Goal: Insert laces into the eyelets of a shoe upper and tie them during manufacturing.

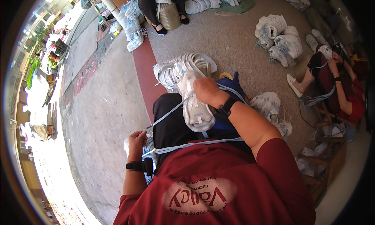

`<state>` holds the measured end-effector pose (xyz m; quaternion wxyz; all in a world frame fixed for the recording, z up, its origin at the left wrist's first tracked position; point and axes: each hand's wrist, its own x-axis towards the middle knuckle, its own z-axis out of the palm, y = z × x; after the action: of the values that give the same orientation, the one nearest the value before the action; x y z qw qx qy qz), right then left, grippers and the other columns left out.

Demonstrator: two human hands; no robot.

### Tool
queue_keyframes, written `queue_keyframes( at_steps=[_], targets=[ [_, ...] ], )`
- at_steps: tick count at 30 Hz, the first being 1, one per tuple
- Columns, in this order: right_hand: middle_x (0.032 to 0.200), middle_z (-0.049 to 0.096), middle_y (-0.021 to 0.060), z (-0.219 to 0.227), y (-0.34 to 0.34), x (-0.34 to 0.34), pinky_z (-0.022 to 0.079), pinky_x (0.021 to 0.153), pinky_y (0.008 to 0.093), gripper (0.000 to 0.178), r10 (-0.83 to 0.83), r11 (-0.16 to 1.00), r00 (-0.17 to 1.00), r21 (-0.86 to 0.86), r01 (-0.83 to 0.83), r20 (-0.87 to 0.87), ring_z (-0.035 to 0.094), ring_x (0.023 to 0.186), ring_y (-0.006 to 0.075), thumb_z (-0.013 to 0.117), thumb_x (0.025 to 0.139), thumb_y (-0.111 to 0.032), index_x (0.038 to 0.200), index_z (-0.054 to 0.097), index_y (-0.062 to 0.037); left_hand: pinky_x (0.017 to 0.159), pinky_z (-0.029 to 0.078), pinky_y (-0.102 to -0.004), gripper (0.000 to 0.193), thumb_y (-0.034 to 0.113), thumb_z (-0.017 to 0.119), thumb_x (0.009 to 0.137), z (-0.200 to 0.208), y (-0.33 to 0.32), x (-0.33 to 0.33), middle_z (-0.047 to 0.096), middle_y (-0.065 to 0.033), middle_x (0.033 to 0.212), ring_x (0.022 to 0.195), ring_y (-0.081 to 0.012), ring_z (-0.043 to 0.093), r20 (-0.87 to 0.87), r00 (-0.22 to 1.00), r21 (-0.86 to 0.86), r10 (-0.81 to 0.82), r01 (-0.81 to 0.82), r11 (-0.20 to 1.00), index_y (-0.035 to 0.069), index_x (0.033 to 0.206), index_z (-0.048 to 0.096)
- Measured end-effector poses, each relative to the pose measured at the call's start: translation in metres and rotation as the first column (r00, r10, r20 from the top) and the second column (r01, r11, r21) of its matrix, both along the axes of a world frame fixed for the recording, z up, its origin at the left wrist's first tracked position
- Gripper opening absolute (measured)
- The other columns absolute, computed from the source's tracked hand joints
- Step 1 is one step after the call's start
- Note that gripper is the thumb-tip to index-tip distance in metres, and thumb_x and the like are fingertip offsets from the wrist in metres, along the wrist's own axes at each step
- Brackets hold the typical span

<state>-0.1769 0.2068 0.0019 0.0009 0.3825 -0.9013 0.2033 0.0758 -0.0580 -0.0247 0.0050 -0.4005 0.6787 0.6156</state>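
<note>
Outdoors on a concrete floor point(105, 108) strewn with bundles, you sit with a white shoe upper point(196, 108) on your lap, its long axis running away from you. Your right hand point(207, 91) closes over its far end, directly on top. Your left hand point(137, 140), fisted on a pale blue strap point(195, 144), sits lower-left, farther off.

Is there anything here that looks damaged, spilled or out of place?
Nothing stands out. The right hand presses on a white shoe upper lying on the lap, the left hand grips pale blue straps, and the other bundles of uppers lie in tidy heaps on the floor.
</note>
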Motion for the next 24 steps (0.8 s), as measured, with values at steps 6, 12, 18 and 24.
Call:
queue_keyframes(
  at_steps=[6, 12, 18, 24],
  targets=[
    [0.072, 0.062, 0.0193, -0.002, 0.002, -0.001, 0.051, 0.065, 0.0426, 0.007, -0.053, 0.998, 0.996, -0.019, 0.055, 0.067, 0.063, 0.070, 0.0353, 0.058, 0.066, -0.004, 0.068, 0.063, -0.0013, 0.038, 0.034, -0.0173, 0.009, 0.013, 0.059, 0.084, -0.008, -0.022, 0.019, 0.057, -0.0022, 0.061, 0.045, -0.0059, 0.048, -0.005, 0.998, 0.031, 0.060, -0.060, 0.998, 0.004, 0.087, 0.057],
    [0.067, 0.061, 0.0191, -0.021, 0.007, -0.017, 0.050, 0.060, 0.0412, 0.007, -0.070, 0.992, 0.982, -0.093, 0.087, 0.174, 0.062, 0.066, 0.0342, 0.062, 0.065, -0.008, 0.064, 0.061, -0.0013, 0.041, 0.036, -0.0165, 0.006, 0.010, 0.057, 0.086, 0.005, -0.002, -0.007, 0.057, -0.0012, 0.063, 0.048, -0.0051, 0.049, -0.181, 0.981, 0.098, 0.066, -0.049, 0.994, 0.007, 0.091, 0.059],
    [0.066, 0.059, 0.0203, -0.034, 0.009, 0.006, 0.047, 0.062, 0.0439, 0.015, -0.217, 0.931, 0.976, -0.295, 0.215, 0.026, 0.059, 0.067, 0.0366, 0.060, 0.070, -0.013, 0.064, 0.058, -0.0003, 0.059, 0.044, -0.0199, 0.018, 0.006, 0.053, 0.086, 0.045, 0.090, -0.104, 0.061, -0.0019, 0.081, 0.068, -0.0072, 0.055, -0.283, 0.806, -0.095, -0.520, 0.516, 0.851, 0.000, 0.100, 0.061],
    [0.082, 0.062, 0.0225, -0.007, 0.029, 0.009, 0.048, 0.075, 0.0418, 0.017, 0.074, 0.997, 0.986, -0.030, -0.070, 0.147, 0.060, 0.083, 0.0362, 0.060, 0.072, -0.015, 0.077, 0.062, 0.0005, 0.066, 0.049, -0.0362, 0.014, 0.008, 0.055, 0.077, 0.054, 0.152, -0.154, 0.061, -0.0130, 0.081, 0.074, -0.0298, 0.061, -0.068, 0.489, -0.830, -0.870, 0.456, 0.321, 0.003, 0.086, 0.065]
  ],
)
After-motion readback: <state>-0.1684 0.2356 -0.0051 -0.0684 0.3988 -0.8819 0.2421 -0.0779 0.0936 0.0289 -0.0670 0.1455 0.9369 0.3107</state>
